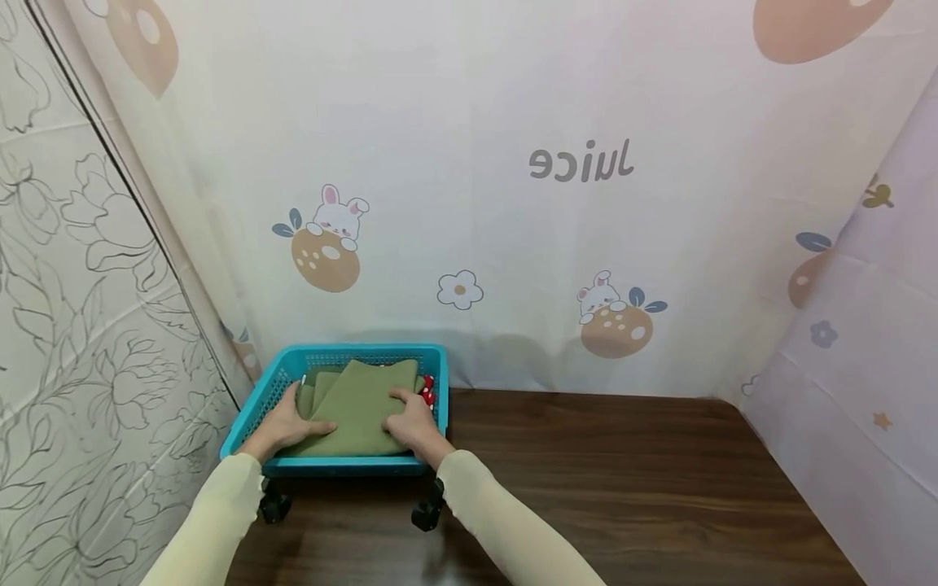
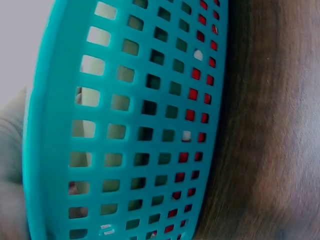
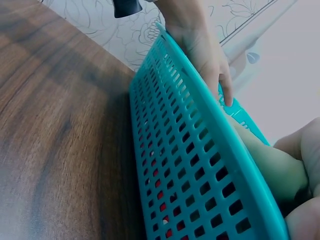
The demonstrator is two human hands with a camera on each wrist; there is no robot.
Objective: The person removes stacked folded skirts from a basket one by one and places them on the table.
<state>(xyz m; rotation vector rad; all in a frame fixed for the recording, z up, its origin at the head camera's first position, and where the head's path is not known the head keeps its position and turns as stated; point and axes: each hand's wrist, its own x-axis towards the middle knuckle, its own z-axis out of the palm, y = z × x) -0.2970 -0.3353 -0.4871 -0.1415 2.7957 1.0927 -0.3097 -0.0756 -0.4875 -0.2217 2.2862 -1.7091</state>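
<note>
A folded green cloth [image 1: 362, 411] lies in a blue plastic basket [image 1: 344, 465], on top of other green fabric. My left hand [image 1: 284, 423] reaches over the basket's left side, its thumb laid across the cloth's edge and its fingers stretched along the left. In the right wrist view that left hand [image 3: 202, 55] points its fingers down inside the rim. At the cloth's right edge my right hand [image 1: 416, 422] pinches the fabric between thumb and fingers. The right wrist view shows the cloth [image 3: 272, 167] bunched there. Fingertips of the left hand are hidden in its own wrist view.
A red and white item [image 1: 428, 391] shows at the basket's right side, under the cloth. The basket stands on a dark wooden table [image 1: 608, 480], against a printed curtain [image 1: 469, 228] at the back. A flower-patterned panel [image 1: 95, 325] closes off the left.
</note>
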